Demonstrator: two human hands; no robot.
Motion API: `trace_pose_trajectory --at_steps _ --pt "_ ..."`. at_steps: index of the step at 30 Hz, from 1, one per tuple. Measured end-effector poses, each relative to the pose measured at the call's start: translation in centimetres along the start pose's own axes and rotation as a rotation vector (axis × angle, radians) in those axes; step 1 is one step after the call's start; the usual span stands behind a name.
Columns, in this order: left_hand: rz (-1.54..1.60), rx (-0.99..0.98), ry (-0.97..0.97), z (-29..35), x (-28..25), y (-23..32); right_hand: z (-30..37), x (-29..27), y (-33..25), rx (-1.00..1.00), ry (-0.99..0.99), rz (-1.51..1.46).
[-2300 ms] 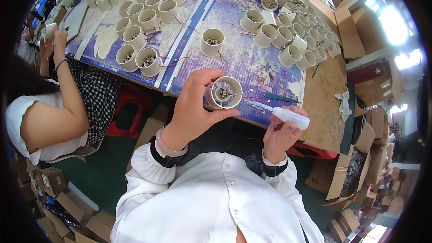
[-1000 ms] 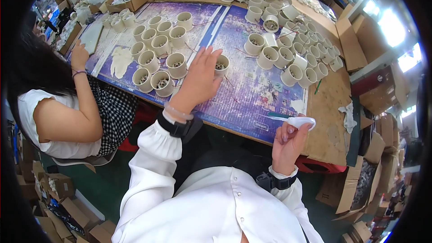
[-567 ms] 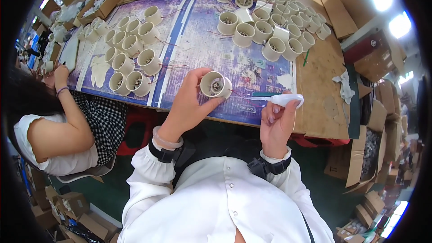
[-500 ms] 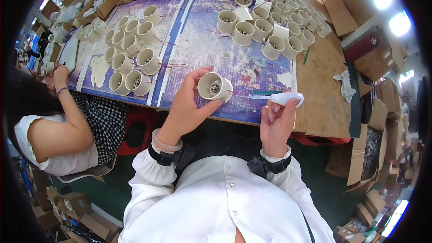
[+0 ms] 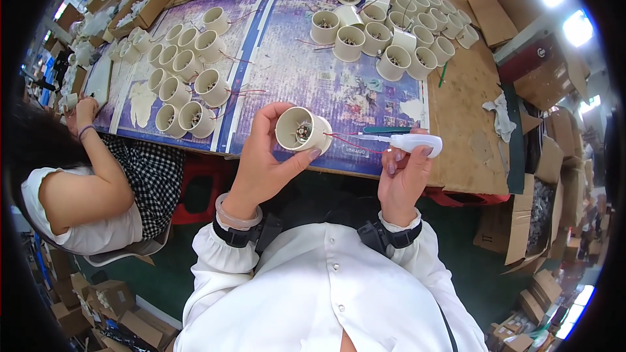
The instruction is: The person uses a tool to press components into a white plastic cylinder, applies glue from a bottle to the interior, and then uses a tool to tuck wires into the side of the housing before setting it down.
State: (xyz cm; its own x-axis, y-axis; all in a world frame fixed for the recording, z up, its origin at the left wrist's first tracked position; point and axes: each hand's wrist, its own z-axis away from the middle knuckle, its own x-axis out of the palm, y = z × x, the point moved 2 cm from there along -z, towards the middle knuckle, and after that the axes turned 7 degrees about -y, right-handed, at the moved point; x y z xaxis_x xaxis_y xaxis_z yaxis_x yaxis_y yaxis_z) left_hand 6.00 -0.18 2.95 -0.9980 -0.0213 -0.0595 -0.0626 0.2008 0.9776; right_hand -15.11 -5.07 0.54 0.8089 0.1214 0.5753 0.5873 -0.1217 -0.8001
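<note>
Near the table's front edge, my left hand (image 5: 266, 150) is closed round a cream cup-shaped plastic housing (image 5: 318, 135), tilted so its open end faces left. Inside sits a small metal part, perhaps a motor (image 5: 303, 132). From the housing's right side, thin red wires (image 5: 352, 143) run toward my right hand (image 5: 404, 179). That hand is closed on a white glue bottle (image 5: 422, 144), its narrow nozzle pointing left at the housing but apart from it. Just behind the bottle shows a slim teal tool (image 5: 386, 130), perhaps tweezers; I cannot tell whether my fingers also hold it.
Many similar housings (image 5: 349, 42) with wires stand at the back right, more (image 5: 212, 87) at the left. A green stick (image 5: 443, 73) and crumpled white tissue (image 5: 499, 117) lie on the right. A co-worker's arm (image 5: 91, 156) is at far left. Open cartons (image 5: 521, 218) stand right of the table.
My left hand has moved slightly left with the housing, widening the distance to the glue nozzle. The red wires now stretch more plainly between the hands. My right hand has barely moved.
</note>
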Motion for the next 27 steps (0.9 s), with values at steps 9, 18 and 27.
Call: trace_pose_trajectory --at_steps 9,18,27 --pt "-0.034 -0.001 -0.002 0.1 0.0 0.0 0.2 0.3 -0.1 -0.042 0.006 0.049" --pt "-0.294 0.05 0.06 0.2 0.4 1.2 0.3 -0.3 0.3 -0.146 -0.039 0.147" --pt "-0.57 0.212 0.101 0.2 0.6 1.8 0.3 0.1 0.2 -0.146 -0.058 0.167"
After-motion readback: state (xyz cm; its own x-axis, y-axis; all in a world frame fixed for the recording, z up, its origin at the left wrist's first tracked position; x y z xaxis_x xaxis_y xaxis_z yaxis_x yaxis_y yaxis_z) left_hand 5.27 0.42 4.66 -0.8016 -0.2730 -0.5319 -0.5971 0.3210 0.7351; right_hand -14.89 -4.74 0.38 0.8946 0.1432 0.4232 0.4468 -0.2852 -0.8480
